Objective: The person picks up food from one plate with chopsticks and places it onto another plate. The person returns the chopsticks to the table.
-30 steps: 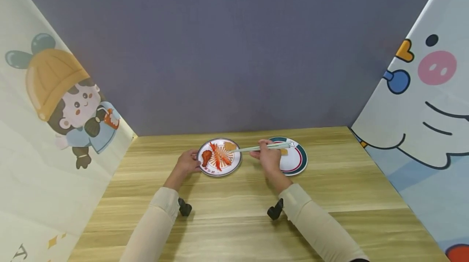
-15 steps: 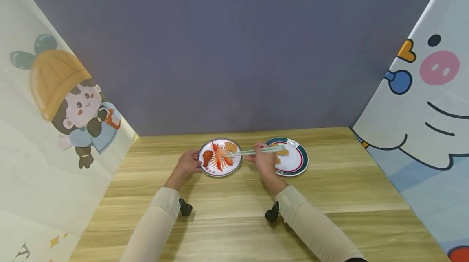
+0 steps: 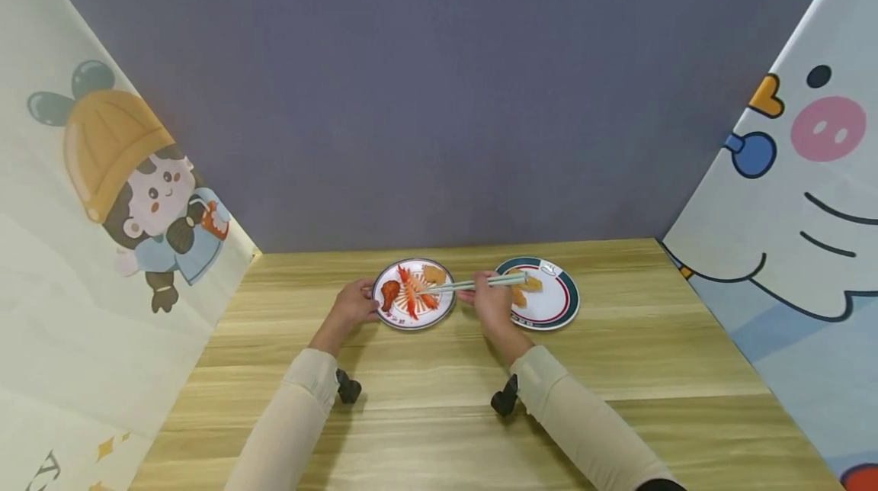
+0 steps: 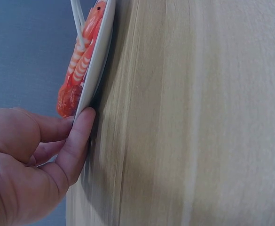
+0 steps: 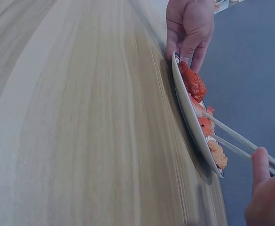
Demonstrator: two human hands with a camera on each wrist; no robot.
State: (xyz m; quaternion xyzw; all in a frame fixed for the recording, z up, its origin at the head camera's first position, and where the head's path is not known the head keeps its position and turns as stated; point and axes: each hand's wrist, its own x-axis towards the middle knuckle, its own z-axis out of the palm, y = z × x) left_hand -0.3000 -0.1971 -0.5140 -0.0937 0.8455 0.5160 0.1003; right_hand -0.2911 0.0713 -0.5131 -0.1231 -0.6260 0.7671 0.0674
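Observation:
The left hand (image 3: 354, 305) pinches the left rim of a white plate (image 3: 411, 325) between thumb and fingers, as the left wrist view (image 4: 29, 160) confirms. On that plate lie a browned drumstick (image 3: 389, 293), red shrimp (image 3: 411, 296) and a tan nugget (image 3: 434, 274). Pale green chopsticks (image 3: 473, 284) are gripped by the right hand (image 3: 492, 308); their tips reach the shrimp, shown in the right wrist view (image 5: 207, 125). Whether the tips squeeze a shrimp, I cannot tell. Under and beside the right hand, a green-rimmed plate (image 3: 554, 308) bears several golden pieces (image 3: 531, 284), partly covered by the hand.
The wooden table (image 3: 425, 415) ends at a grey back panel (image 3: 453, 110). Printed cartoon panels stand at the left (image 3: 41, 209) and right (image 3: 809, 262). A black wrist device (image 3: 350, 387) hangs at the left cuff and another (image 3: 504, 397) at the right.
The right hand has moved left with the chopsticks, and their tips have gone from near the nugget to the shrimp. More golden pieces show on the right plate. The left hand keeps its hold.

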